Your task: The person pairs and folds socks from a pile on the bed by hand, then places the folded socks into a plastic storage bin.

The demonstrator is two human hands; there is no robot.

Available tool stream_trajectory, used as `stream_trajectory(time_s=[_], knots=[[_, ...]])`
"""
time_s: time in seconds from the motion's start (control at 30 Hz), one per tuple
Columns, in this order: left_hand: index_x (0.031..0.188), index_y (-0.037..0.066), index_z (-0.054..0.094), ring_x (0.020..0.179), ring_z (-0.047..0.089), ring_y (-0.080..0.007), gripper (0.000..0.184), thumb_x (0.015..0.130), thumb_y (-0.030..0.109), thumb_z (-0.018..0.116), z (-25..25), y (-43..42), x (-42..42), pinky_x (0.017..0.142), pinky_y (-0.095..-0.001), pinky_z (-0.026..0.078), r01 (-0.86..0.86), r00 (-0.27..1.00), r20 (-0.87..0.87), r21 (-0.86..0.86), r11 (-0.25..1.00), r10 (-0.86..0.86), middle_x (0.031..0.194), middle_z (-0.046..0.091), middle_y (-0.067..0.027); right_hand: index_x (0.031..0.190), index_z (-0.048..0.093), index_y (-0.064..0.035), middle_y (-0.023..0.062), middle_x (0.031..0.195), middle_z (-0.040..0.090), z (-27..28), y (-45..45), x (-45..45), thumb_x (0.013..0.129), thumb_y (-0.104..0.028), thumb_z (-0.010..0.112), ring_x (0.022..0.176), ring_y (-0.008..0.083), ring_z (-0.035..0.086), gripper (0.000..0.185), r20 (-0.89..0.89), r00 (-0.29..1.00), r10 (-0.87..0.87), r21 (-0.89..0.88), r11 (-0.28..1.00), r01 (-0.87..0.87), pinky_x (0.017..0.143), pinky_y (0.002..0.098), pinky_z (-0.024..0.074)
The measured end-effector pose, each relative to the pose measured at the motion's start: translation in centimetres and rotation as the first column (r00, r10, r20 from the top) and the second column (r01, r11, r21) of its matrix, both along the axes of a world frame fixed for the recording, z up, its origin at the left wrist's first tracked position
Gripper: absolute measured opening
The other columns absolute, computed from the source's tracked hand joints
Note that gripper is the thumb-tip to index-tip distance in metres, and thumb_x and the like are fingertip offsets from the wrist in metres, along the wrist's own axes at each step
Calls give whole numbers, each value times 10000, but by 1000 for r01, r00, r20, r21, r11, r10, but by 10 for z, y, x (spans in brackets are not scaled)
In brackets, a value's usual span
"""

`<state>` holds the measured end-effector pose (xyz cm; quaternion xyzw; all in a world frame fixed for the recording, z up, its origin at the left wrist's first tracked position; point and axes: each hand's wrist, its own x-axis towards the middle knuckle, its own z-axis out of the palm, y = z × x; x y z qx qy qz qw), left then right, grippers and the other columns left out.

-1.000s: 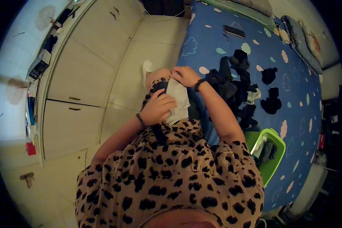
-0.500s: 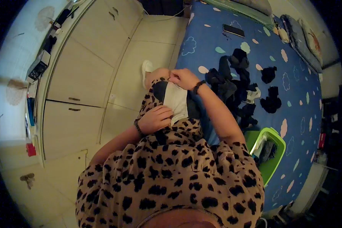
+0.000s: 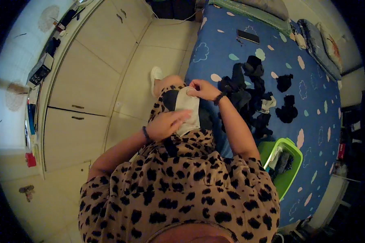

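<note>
A white sock [image 3: 187, 106] lies flat, lengthwise across my lap, on top of a dark grey cloth piece [image 3: 205, 117] that shows on both sides of it. My right hand [image 3: 205, 90] pinches the sock's far end between thumb and fingers. Over the sock's nearer half is my left hand [image 3: 165, 124], its fingers stretched out and a little blurred; whether they touch the fabric I cannot tell. To the right on the bed, a loose heap of dark socks [image 3: 241, 97] has one whitish sock [image 3: 267, 104] among it.
Two dark bundles [image 3: 286, 109] [image 3: 285, 83] lie beyond the heap on the blue patterned bed [image 3: 312, 150]. A green bin [image 3: 295, 170] holding cloth items stands near my right elbow. A phone [image 3: 248, 36] rests farther up the bed. Pale cabinets [image 3: 83, 77] line the left.
My left hand has lifted its fingers and stretched them out over the sock. The right hand has shifted slightly right, and the sock's far end now shows more.
</note>
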<state>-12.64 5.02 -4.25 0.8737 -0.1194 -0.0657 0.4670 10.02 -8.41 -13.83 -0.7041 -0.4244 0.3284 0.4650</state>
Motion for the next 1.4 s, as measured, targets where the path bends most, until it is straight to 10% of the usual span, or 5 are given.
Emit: stream_trajectory(time_s=[0.23, 0.57, 1.07, 1.13, 1.4], knots=[[1172, 33, 520, 856, 652, -168, 261, 1023, 160, 347, -40, 14, 38, 754, -279, 535, -313, 904, -406, -410, 857, 136, 1073, 614, -106, 853, 562, -71, 67, 802, 545, 47, 1, -36, 708, -44, 658, 774, 254, 553, 176, 712, 676, -190, 261, 965, -5, 647, 343, 454], [1188, 16, 484, 710, 661, -185, 246, 994, 163, 450, -28, 9, 51, 647, -294, 562, -602, 732, -622, -402, 690, 277, 914, 644, -124, 888, 603, -52, 72, 900, 574, 49, -38, -63, 763, -14, 658, 859, 258, 561, 141, 532, 844, -65, 278, 955, -102, 758, 330, 459], [927, 20, 599, 849, 576, -263, 154, 799, 101, 626, -33, 11, 61, 780, -362, 450, -439, 771, 549, 91, 894, 323, 838, 592, -110, 920, 585, -47, 146, 899, 583, 65, -31, -78, 779, -124, 597, 866, 362, 558, 160, 718, 696, -15, 84, 994, -64, 749, 455, 481], [918, 25, 602, 955, 537, -288, 153, 793, 109, 629, -22, 13, 55, 828, -390, 427, -371, 929, -19, -25, 928, 371, 919, 575, -100, 922, 587, -50, 146, 900, 580, 59, -36, -82, 784, -127, 603, 879, 361, 555, 160, 681, 732, -27, 112, 991, -68, 750, 453, 477], [866, 51, 593, 992, 516, -279, 152, 775, 150, 665, -25, 4, 40, 932, -401, 354, -255, 906, 424, 508, 823, 19, 980, 562, -80, 906, 590, -55, 93, 863, 563, 71, -47, -78, 773, -64, 674, 868, 306, 554, 158, 386, 896, -218, 170, 972, 164, 713, 369, 473]])
